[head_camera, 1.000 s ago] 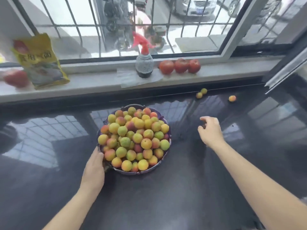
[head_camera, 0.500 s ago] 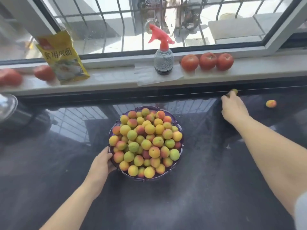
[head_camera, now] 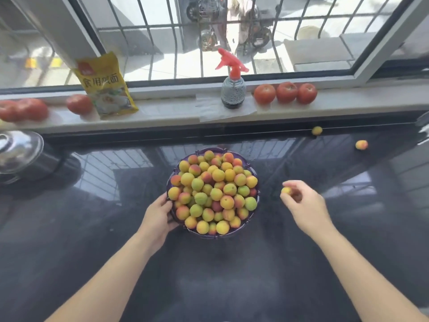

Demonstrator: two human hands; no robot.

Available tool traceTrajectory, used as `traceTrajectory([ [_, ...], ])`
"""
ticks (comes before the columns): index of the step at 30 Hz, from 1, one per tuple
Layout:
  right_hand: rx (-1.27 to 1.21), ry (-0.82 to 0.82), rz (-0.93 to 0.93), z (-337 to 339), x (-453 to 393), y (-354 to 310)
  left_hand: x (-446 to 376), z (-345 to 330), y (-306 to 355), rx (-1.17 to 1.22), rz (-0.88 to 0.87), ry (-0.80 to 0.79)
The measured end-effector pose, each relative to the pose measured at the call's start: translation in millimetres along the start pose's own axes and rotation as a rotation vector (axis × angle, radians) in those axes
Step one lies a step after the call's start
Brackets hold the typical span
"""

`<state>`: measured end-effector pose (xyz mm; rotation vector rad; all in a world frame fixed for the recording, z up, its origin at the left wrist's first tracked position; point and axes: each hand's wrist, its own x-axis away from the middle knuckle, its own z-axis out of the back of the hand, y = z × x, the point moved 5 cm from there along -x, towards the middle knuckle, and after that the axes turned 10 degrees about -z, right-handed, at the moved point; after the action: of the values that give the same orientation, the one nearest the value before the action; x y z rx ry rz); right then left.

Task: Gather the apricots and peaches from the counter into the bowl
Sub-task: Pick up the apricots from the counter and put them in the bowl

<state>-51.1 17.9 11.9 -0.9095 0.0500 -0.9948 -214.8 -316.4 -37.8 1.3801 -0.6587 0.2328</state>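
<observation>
A purple bowl (head_camera: 174, 169) heaped with yellow, green and red apricots and peaches stands mid-counter. My left hand (head_camera: 159, 211) grips its left rim. My right hand (head_camera: 304, 203) hovers just right of the bowl and pinches a small yellow apricot (head_camera: 286, 190) in its fingertips. Two loose fruits lie on the dark counter at the far right: a yellow one (head_camera: 316, 130) against the back edge and an orange one (head_camera: 361, 145) further right.
On the window sill (head_camera: 162, 112) stand a red-topped spray bottle (head_camera: 232, 90), three tomatoes (head_camera: 286, 92), a yellow packet (head_camera: 105, 86) and more tomatoes (head_camera: 25, 109) at left. A glass pot lid (head_camera: 17, 148) sits at the counter's left edge.
My right hand reached to the back right of the counter, picked up one small yellow fruit there and came back beside the bowl. My left hand stayed on the bowl's rim.
</observation>
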Motion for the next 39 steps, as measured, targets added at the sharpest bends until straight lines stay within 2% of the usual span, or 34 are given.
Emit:
traceTrajectory([
  [3,-0.149,-0.084,0.099,-30,71,-21,21,0,-14,0.031,0.017,-0.021],
  [5,-0.212,-0.127,0.094,-53,93,-27,40,-6,-24,0.086,0.031,-0.041],
  [8,-0.255,-0.087,0.070,-82,103,-33,65,-20,-31,0.122,0.046,-0.096],
  [12,-0.133,0.093,0.062,-100,96,-37,79,-30,-32,0.053,0.075,-0.174],
  [16,0.047,0.204,0.195,-109,89,-40,74,-24,-31,0.021,0.115,-0.175],
  [22,0.165,0.127,0.314,-106,83,-36,61,-11,-31,0.177,0.146,-0.006],
  [26,0.209,0.091,0.395,-94,77,-30,53,-14,-21,0.224,0.110,0.009],
  [28,0.128,0.168,0.367,-73,67,-24,47,-18,-16,0.231,0.093,0.020],
  [31,0.011,0.278,0.205,-38,30,-4,36,-24,-12,0.288,0.083,0.093],
  [35,0.073,0.218,0.042,-16,-53,18,22,-33,-14,0.359,0.125,0.126],
  [39,0.271,0.177,-0.028,6,-149,13,13,-34,-21,0.376,0.170,0.181],
])
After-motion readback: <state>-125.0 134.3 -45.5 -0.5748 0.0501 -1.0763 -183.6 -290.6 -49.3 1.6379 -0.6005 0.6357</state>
